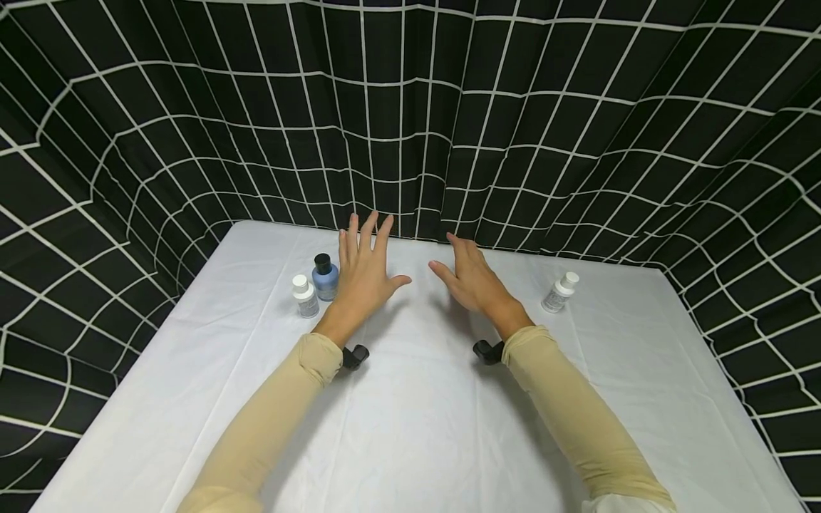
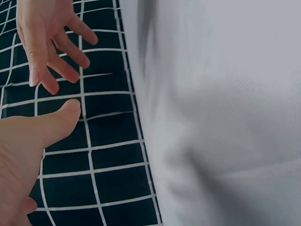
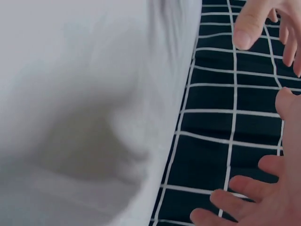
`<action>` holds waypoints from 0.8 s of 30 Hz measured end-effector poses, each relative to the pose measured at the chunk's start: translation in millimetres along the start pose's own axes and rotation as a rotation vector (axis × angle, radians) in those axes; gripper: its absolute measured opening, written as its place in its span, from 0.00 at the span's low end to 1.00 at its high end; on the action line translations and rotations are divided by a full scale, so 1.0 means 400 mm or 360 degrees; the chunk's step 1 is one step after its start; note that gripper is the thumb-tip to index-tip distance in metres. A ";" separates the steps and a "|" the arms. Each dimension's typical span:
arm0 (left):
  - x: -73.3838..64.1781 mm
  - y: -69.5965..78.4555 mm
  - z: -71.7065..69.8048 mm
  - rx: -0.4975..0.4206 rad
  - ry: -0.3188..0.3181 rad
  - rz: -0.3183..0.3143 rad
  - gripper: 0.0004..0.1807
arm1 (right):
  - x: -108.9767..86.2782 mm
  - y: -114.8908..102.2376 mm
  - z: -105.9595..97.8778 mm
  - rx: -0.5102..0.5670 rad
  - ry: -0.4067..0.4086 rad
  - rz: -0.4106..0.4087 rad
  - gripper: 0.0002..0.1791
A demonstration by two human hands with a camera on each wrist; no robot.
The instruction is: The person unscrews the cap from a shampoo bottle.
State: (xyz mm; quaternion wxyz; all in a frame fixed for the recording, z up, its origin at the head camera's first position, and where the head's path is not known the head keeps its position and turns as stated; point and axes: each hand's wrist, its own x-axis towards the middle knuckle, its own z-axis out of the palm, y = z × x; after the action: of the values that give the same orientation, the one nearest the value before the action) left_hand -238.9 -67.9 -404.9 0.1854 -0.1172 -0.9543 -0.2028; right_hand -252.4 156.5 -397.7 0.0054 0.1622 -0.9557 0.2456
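Observation:
My left hand (image 1: pixel 365 278) hovers over the table with fingers spread and thumb out, holding nothing. Just to its left stand a blue bottle with a black cap (image 1: pixel 326 278) and a small white bottle (image 1: pixel 306 297), side by side and upright. Opposite, my right hand (image 1: pixel 475 281) is raised with its palm turned inward and fingers extended, also holding nothing. A second white bottle (image 1: pixel 559 293) stands well to its right. In the left wrist view the right hand (image 2: pixel 54 44) faces the left thumb; the right wrist view shows the left hand (image 3: pixel 270 23) across from the right fingers.
A white cloth (image 1: pixel 410 427) covers the table, with faint creases. Behind it and along both sides hangs a black curtain with a white grid (image 1: pixel 398 128), meeting the table's far edge. Black wrist mounts (image 1: pixel 355 357) sit under both wrists.

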 end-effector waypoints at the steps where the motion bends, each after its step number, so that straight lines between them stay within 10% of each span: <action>1: -0.001 -0.002 -0.005 -0.0013 0.0031 -0.0010 0.65 | 0.002 -0.006 0.000 0.0015 0.0004 -0.0018 0.44; 12: -0.003 -0.019 -0.037 -0.0220 0.0331 -0.0193 0.60 | 0.028 -0.072 0.007 0.0164 0.0012 -0.0091 0.42; 24: -0.026 -0.047 -0.039 -0.0415 0.0420 -0.0448 0.59 | 0.045 -0.142 0.031 0.0265 -0.0001 -0.0159 0.38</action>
State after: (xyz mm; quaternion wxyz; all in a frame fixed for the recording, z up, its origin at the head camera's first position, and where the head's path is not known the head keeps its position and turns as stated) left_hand -230.3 -93.1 -402.4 0.2617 0.0215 -0.8946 -0.3617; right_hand -250.9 97.9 -380.4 0.0037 0.2097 -0.9227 0.3234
